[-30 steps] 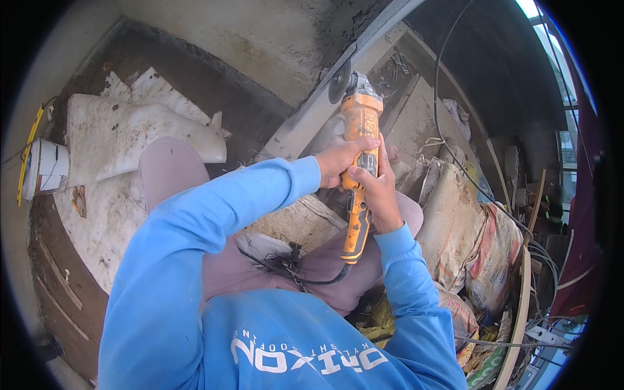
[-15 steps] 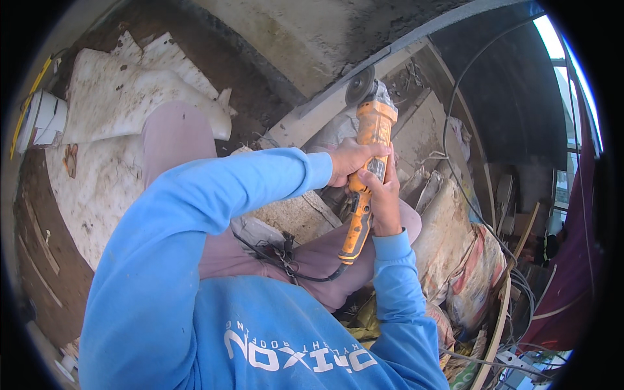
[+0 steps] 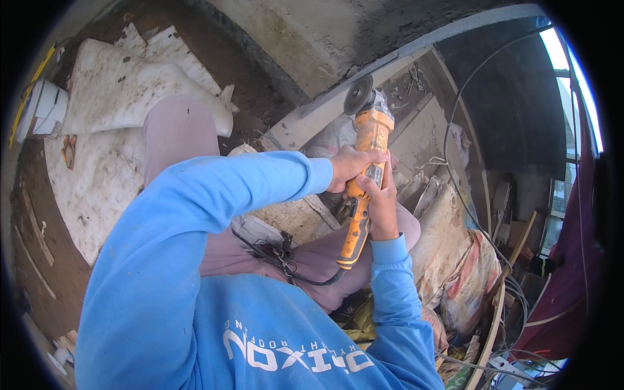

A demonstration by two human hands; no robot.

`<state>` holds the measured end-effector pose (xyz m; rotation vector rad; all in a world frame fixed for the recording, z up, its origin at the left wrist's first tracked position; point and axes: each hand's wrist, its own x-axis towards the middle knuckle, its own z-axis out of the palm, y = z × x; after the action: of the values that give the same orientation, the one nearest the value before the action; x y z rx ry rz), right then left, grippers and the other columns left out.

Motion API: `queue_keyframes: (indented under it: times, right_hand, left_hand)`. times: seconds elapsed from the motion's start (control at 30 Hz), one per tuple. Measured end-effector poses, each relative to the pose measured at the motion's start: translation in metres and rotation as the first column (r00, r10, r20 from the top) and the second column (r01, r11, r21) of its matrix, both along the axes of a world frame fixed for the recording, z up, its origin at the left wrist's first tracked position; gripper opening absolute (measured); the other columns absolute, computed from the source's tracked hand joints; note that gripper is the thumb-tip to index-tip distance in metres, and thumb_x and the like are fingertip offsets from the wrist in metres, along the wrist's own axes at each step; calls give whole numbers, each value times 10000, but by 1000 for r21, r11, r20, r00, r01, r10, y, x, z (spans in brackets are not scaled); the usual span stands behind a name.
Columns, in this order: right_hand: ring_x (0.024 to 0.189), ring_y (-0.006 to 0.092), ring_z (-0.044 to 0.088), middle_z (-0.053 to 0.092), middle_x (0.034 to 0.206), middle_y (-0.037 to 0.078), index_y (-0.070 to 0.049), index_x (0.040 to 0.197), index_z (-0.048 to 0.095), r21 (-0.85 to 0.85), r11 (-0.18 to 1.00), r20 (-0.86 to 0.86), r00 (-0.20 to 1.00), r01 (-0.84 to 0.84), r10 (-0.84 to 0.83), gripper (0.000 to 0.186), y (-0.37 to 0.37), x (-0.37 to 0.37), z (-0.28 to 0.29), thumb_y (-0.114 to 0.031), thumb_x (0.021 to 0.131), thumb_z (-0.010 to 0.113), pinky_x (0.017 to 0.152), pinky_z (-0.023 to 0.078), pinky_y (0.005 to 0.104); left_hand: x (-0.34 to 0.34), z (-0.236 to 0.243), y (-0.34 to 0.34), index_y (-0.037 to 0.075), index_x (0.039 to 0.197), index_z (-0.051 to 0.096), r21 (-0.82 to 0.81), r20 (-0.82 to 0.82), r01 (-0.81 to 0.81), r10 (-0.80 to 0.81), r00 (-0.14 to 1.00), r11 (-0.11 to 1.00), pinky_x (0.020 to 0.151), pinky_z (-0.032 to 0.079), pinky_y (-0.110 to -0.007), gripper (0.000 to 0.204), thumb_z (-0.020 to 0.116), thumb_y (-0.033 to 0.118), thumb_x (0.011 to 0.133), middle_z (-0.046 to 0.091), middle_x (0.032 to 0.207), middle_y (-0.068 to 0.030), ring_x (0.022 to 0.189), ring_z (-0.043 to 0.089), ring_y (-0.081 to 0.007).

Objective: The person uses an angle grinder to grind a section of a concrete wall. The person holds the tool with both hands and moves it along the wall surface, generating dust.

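An orange angle grinder [image 3: 372, 134] is held in both my hands, its handle toward me and its grey disc [image 3: 358, 95] at the far end. My left hand [image 3: 351, 168] is wrapped round the body from the left, thumb across the top. From the right, my right hand [image 3: 382, 203] grips the body a little nearer me, around the switch area. The disc is close to the edge of a pale concrete ledge [image 3: 309, 125]; whether they touch I cannot tell. A black cord [image 3: 305, 281] runs from the handle's end across my lap.
Dirty white sheets [image 3: 120, 97] lie on the brown floor at the left. Stained sacks [image 3: 448, 250] and boards lie to the right. A loose black cable [image 3: 447, 143] hangs down the right side, beside a dark curved panel [image 3: 510, 97]. Long wood strips [image 3: 497, 318] stand at lower right.
The grinder's head has shifted slightly left and away from me, and the disc now shows more of its face. Both hands keep their hold.
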<state>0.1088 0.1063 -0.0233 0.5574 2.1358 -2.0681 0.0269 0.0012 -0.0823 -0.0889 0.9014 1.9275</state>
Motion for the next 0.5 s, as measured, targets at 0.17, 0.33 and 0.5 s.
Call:
queue_keyframes:
  times: [0.17,0.33,0.5]
  right_hand:
    - [836,214,716,651,1131,142,-25,1561,349,11,1000,-8,1000,-10,11,713,2,-1,-4,-63,910,637,672,639,341]
    - [831,215,717,651,1138,148,-22,1562,350,15,1000,6,1000,-14,13,712,1,-1,-1,-57,909,632,670,638,341]
    - [948,223,722,630,1238,159,-21,1608,302,-6,1000,9,1000,-4,4,768,0,-2,13,-50,912,626,756,643,343]
  left_hand:
    - [1,6,-4,19,1306,598,31,12,-3,2,1000,1000,676,626,-405,610,757,455,908,694,1070,-132,896,731,-232]
    - [1,7,-5,21,1299,606,18,22,-10,10,1000,1000,695,627,-409,596,761,444,908,696,1064,-127,891,733,-230]
    - [-3,18,-2,31,1314,609,-20,-7,-17,17,1000,1000,731,632,-402,590,775,422,904,703,1078,-123,921,735,-222]
